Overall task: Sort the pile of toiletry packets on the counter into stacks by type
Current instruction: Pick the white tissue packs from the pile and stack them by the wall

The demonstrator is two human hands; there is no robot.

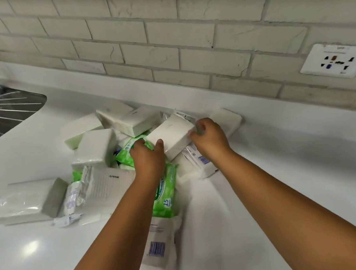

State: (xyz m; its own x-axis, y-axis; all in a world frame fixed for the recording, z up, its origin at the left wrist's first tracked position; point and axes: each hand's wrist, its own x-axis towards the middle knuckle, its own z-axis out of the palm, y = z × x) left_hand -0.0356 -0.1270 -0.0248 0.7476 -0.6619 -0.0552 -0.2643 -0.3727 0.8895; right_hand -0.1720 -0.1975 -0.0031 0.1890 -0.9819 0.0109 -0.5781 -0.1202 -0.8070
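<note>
Right now both hands are on one white block-shaped tissue packet (pixel 170 138) at the top of the pile of toiletry packets (pixel 119 161) on the white counter (pixel 284 179). The left hand (pixel 147 157) has its thumb on the near corner of the packet, and the right hand (pixel 211 139) curls its fingers over the far end, so the hands are apart with the packet held between them. The packet is tipped and leans on others. If it gets pulled up fast, the packets under it could slide, and the green wipes packet (pixel 166 192) under the left wrist looks slippery. The loose white packet with a blue barcode (pixel 158 247) close to the elbows might get knocked off the edge by an arm. No neat stacks show yet, so nearly all the sorting is left, I think.
</note>
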